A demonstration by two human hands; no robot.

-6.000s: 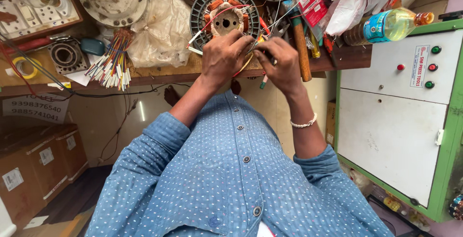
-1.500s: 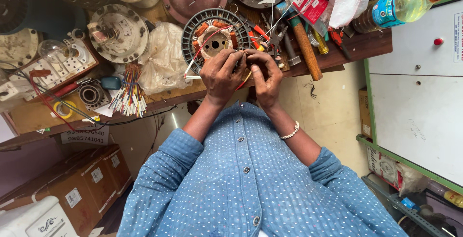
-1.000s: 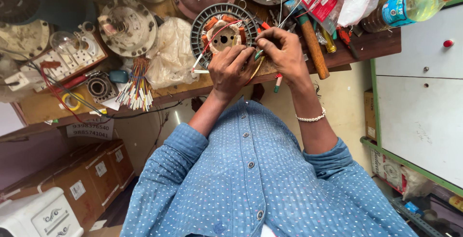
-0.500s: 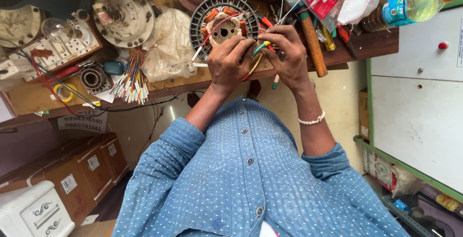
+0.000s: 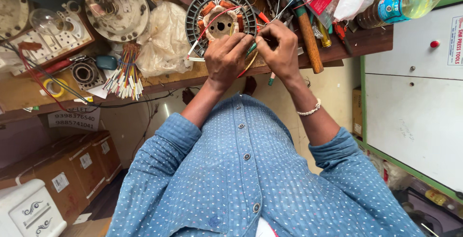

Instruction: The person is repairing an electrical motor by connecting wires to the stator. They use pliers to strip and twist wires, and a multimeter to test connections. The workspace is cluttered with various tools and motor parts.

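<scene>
Top centre of frame: your left hand (image 5: 225, 59) & right hand (image 5: 279, 48), fingers pinched shut on thin wires (image 5: 251, 48), work at the round stator (image 5: 221, 20) on wooden bench (image 5: 183, 77).

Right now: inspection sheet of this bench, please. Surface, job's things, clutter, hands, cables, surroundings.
Surface: wooden bench, crowded, little bare wood.
Job's things: round wound stator with copper coils and a red lead, lying flat under both hands.
Clutter: wooden-handled hammer, bundle of coloured wire ends, crumpled plastic bag, round metal end cover, clear bulb, tape roll, oil bottle.
Hands: left hand and right hand pinch thin wires at the stator's rim; exact grip unclear.
Cables: black cable sagging off the bench edge.
Surroundings: white and green cabinet, cardboard boxes on the floor.
</scene>
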